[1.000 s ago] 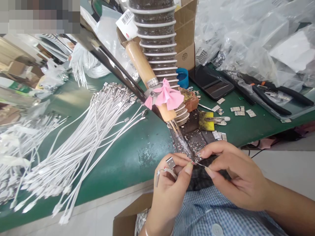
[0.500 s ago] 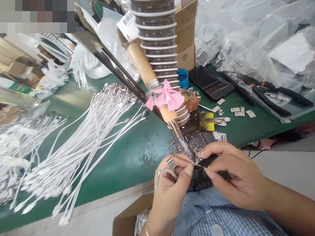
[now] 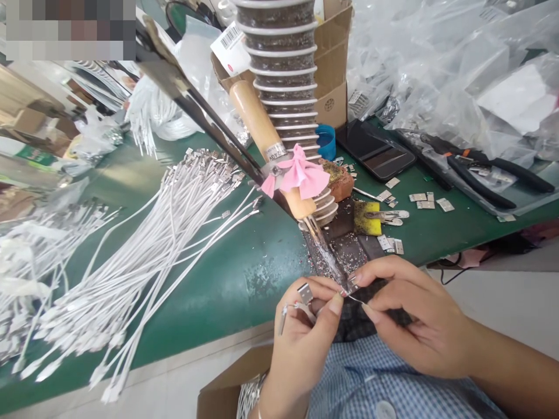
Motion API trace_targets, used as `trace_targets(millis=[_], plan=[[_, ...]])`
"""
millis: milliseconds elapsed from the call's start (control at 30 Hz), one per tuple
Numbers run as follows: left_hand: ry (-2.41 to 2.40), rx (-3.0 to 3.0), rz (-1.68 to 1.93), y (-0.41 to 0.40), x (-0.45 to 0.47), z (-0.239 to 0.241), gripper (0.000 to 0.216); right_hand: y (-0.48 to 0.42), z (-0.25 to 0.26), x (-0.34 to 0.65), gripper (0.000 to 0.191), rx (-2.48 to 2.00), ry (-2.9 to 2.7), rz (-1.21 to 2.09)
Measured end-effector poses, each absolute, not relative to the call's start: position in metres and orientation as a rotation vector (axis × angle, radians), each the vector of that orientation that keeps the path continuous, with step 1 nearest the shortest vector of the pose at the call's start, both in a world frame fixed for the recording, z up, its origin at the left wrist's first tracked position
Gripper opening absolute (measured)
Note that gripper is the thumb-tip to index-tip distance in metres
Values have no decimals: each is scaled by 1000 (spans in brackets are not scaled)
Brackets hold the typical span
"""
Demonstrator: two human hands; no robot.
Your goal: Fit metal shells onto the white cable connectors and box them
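A fixed soldering iron [image 3: 255,119] with a wooden handle and pink bow points down between my hands, its tip by my fingertips. My left hand [image 3: 305,334] is closed, its thumb and forefinger pinching a fine wire end at the tip. A metal USB plug [image 3: 304,293] and another cable end [image 3: 283,319] stick out between its fingers. With my right hand [image 3: 419,317] I pinch a thin strand of solder wire [image 3: 356,299] that reaches the tip. A small metal USB connector [image 3: 353,283] sits under my right forefinger, partly hidden.
White USB cables [image 3: 148,250] lie bundled at left on the green table [image 3: 227,279]. A ribbed duct [image 3: 283,75] rises behind the iron. Nearby are a yellow sponge [image 3: 365,218], a phone [image 3: 378,152], pliers [image 3: 484,166] and loose connectors [image 3: 425,201]. An open carton [image 3: 227,381] stands below.
Both hands keep nearly the same pose at the iron's tip. The solder strand now dips a little more towards my right hand. The whole view has shifted slightly.
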State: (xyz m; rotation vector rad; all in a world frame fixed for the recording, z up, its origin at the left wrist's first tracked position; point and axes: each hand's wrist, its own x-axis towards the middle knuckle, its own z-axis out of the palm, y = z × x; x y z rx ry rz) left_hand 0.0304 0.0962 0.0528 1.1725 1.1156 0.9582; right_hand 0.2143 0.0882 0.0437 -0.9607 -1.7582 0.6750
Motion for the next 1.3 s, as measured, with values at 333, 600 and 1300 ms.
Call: trace_targets(millis=[333,600,1300], plan=[[1087,1162,967,96,32,53,11,90,47,213,18,-965,-1767,605],[1076,1146,955,97,31,54,12,91,46,213,19,-960,-1774,603],[989,1103,965,99,32,55,18,87,42,212,19,-954,-1778,661]])
